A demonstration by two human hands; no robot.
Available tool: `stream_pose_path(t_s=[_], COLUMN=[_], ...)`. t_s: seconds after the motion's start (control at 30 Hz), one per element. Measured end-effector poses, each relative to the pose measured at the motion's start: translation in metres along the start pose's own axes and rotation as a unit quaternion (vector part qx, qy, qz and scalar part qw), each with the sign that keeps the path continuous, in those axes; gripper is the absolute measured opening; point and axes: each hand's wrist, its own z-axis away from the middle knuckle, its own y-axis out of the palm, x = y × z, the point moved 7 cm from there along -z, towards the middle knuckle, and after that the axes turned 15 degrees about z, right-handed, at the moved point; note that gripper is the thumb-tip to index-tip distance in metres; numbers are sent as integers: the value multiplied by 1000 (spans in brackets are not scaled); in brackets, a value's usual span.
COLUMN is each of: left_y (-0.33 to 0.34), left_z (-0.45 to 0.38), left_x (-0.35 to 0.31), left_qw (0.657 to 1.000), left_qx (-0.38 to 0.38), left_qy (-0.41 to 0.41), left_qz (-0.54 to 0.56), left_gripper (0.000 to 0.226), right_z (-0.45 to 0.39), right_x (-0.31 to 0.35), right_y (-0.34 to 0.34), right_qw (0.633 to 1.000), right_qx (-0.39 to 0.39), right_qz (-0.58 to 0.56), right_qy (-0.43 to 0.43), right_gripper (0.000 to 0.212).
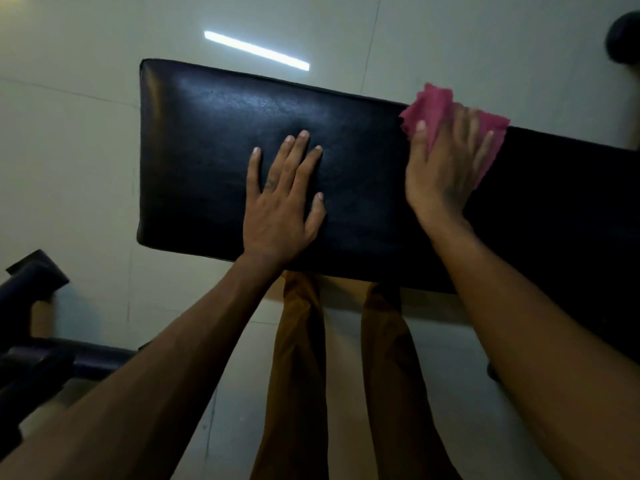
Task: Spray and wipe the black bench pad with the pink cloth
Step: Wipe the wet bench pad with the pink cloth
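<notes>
The black bench pad (214, 140) stretches across the middle of the view, from the left to the right edge. My left hand (280, 206) rests flat on the pad's middle, fingers spread and straight. My right hand (446, 168) presses the pink cloth (436, 102) onto the pad near its far edge, with straight fingers over it. The cloth sticks out beyond the fingertips and to the right of the hand. No spray bottle is in view.
Pale floor tiles (69, 168) surround the bench, with a bright light reflection (256, 50) beyond the pad. Dark gym-frame tubes (38, 341) lie at the lower left. A dark round object (623, 39) sits at the top right. My legs in brown trousers (301, 375) stand under the pad's near edge.
</notes>
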Motion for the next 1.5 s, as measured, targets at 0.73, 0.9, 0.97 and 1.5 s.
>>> stream_pose_path(t_s=[0.73, 0.9, 0.97, 1.5], left_y=[0, 13, 26, 72], left_z=[-3, -7, -10, -15], left_x=[-8, -47, -73, -112], left_qw=[1000, 999, 996, 992], left_qx=[13, 10, 28, 100], left_qy=[-21, 25, 63, 75], left_qz=[1, 32, 49, -13], left_gripper=[63, 62, 62, 63], right_z=[-12, 36, 23, 135], right_x=[-123, -89, -125, -127], right_y=[7, 21, 21, 54], right_qw=[999, 934, 982, 990], right_qx=[7, -13, -26, -13], right_qz=[-37, 86, 19, 10], right_qy=[22, -345, -184, -139], right_gripper=[62, 69, 68, 66])
